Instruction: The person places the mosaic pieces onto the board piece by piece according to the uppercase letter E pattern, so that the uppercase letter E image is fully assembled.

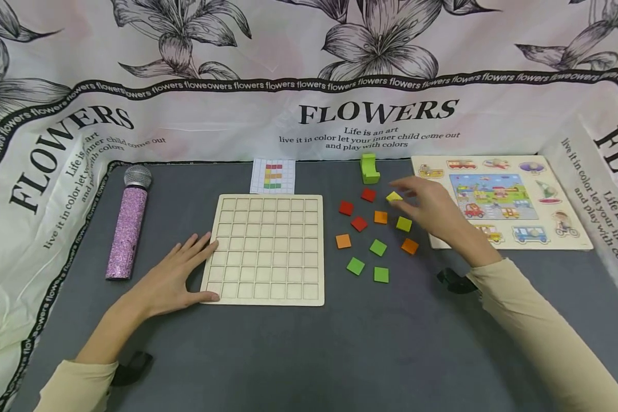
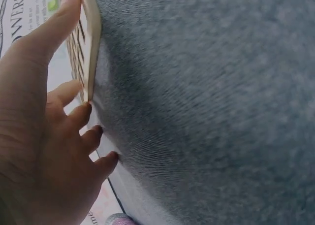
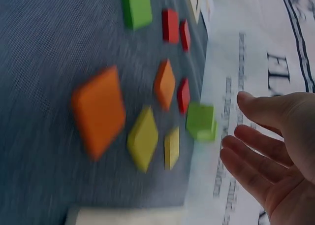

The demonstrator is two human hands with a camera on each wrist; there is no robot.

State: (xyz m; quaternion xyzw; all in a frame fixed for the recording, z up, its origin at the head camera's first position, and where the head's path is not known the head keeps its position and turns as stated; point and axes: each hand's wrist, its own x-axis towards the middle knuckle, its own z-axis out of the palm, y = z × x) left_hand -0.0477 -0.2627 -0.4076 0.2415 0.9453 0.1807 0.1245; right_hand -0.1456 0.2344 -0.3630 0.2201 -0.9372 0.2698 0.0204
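Evidently your left hand [image 1: 170,280] lies at the near side of the pale grid board [image 1: 319,249], its fingers spread, with thumb and fingertips touching the board's left edge on the grey desk [image 1: 288,360]. Your right hand [image 1: 432,209] is poised over a yellow tile [image 1: 393,196], thumb and fingers apart and pinching nothing; that tile lies on the desk to the right of the board, at the far end of a loose scatter. Beside it you have a second yellow tile [image 1: 404,224], three red tiles [image 1: 359,224], three orange tiles [image 1: 380,217] and three green tiles [image 1: 355,266], with a green block [image 1: 369,170] just beyond. A card [image 1: 272,176] with coloured squares touches the board's far edge. Behind, the cloth [image 1: 226,129] reads "FLOWERS" in big capitals, then "Life is an art", "live it in color let your inner child come out" and "and play with colors"; its black band [image 1: 268,85] repeats "flowers". To your right sits a picture board [image 1: 443,197] of vehicles, to your left a glittery pink microphone [image 1: 126,232].
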